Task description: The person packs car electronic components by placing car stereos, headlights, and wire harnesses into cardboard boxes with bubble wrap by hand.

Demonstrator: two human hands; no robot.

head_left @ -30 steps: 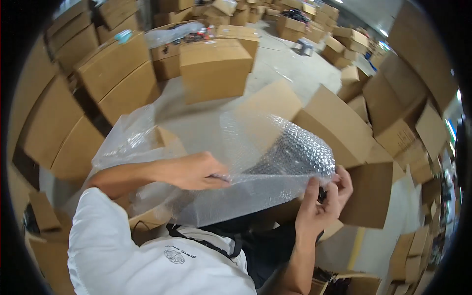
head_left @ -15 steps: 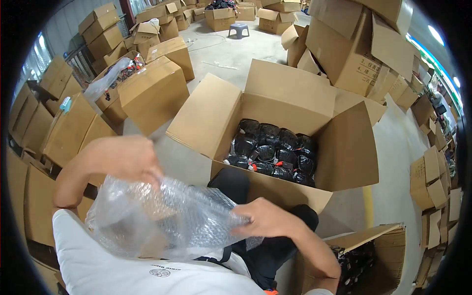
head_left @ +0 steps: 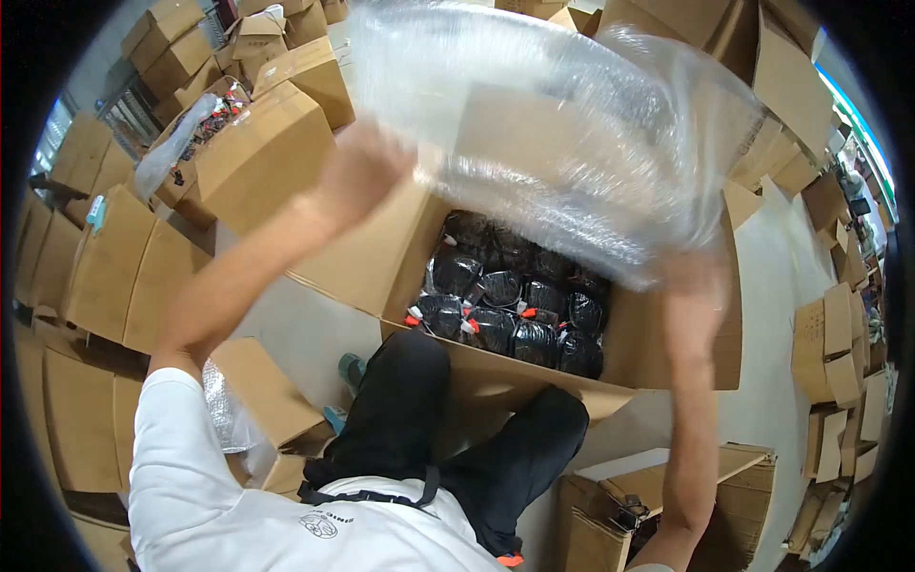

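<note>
A transparent sheet of bubble wrap [head_left: 581,133] is spread in the air above the large open cardboard box [head_left: 486,367] in front of me. My left hand [head_left: 370,170] grips its near left corner. On the other side my right hand [head_left: 694,272], smeared by motion, is closed on the near right edge. Inside the box, black plastic-wrapped bundles [head_left: 491,329] sit in rows, with red and white connectors showing between them. The wrap covers the box's far flap and partly hides the back rows.
A closed carton [head_left: 267,157] and an open carton of cables [head_left: 214,124] stand at the left. Another open box [head_left: 748,505] is by my right side. More bubble wrap [head_left: 224,410] lies near my left leg. Stacked cartons [head_left: 824,334] line the right.
Both hands have moved up and forward from my lap, carrying the bubble wrap over the box. The sheet, bunched before, is now spread out. My right hand has also swung to the right.
</note>
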